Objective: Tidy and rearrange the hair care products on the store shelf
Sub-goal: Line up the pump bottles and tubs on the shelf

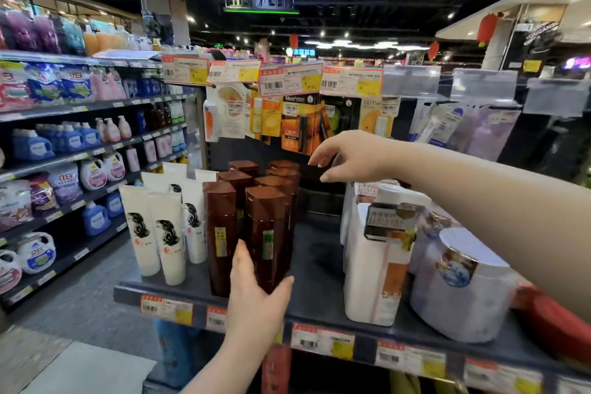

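Note:
Several tall brown shampoo bottles (220, 227) stand in two rows on the dark shelf (316, 269). My left hand (256, 297) grips the lower part of the front right brown bottle (267, 217), thumb on its right side. My right hand (351, 157) reaches over the back of the shelf and pinches a dark boxy item (311, 171) just behind the rear brown bottles; what it is cannot be made out. White tubes with a black hair drawing (168, 240) stand upright left of the brown bottles.
Right of a bare gap stand tall white bottles (374, 269) and a round white jar (460, 285). Orange carded packs (297, 125) hang above under price tags (289, 81). A detergent aisle (64, 144) runs along the left, and shelf-edge labels (323, 341) line the front.

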{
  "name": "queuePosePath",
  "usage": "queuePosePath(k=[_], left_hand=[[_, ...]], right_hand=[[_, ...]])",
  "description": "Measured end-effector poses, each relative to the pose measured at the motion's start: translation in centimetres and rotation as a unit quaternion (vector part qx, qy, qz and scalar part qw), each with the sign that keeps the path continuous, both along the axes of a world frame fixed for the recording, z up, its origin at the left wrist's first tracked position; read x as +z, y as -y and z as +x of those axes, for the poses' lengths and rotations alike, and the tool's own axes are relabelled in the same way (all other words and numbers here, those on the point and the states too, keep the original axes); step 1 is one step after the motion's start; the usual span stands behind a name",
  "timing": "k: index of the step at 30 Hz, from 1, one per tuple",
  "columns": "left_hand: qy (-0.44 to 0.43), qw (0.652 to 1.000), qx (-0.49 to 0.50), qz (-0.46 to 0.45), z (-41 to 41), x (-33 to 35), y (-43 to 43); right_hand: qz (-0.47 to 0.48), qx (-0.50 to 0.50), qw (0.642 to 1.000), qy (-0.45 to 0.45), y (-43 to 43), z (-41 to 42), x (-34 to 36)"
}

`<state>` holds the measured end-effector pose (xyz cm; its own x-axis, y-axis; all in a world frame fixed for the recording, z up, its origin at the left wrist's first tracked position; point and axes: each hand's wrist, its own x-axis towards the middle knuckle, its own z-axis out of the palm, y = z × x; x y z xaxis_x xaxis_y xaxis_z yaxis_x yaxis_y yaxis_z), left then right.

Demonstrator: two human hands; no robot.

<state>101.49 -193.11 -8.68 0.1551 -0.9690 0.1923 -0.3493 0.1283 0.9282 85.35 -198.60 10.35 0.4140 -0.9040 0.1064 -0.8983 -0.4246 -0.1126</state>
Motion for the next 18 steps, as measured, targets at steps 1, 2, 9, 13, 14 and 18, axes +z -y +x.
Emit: queuePosePath(k=[1,2,9,13,14,18], left_hand=[[0.002,1.0,0.004,-0.009,-0.3,0.1,-0.4],[0.005,1.0,0.01,-0.018,-0.7,0.0,-0.6],[0.04,0.98,0.007,-0.197,-4.0,-1.7,-2.6],[0.005,0.99,-0.103,-0.093,-6.9,-1.4,-2.1],[0.008,0.991,-0.125,-0.053,-7.6,-1.2,-1.5],[0.024,0.983,-0.174,0.05,-9.7,-0.9,1.0]], right_hand=[[-0.008,-0.005,1.0,0.021,-0.9,-0.7,-0.1],[-0.02,-0.012,0.999,0.049,-1.8,-1.5,-0.4],[-0.169,-0.087,0.945,0.267,-7.9,-7.6,-6.0],[-0.156,-0.118,0.921,0.337,-9.0,-8.8,-11.3],[-0.129,-0.132,0.918,0.352,-9.0,-8.8,-12.7],[0.001,-0.145,0.885,0.443,-8.6,-8.0,-17.3]])
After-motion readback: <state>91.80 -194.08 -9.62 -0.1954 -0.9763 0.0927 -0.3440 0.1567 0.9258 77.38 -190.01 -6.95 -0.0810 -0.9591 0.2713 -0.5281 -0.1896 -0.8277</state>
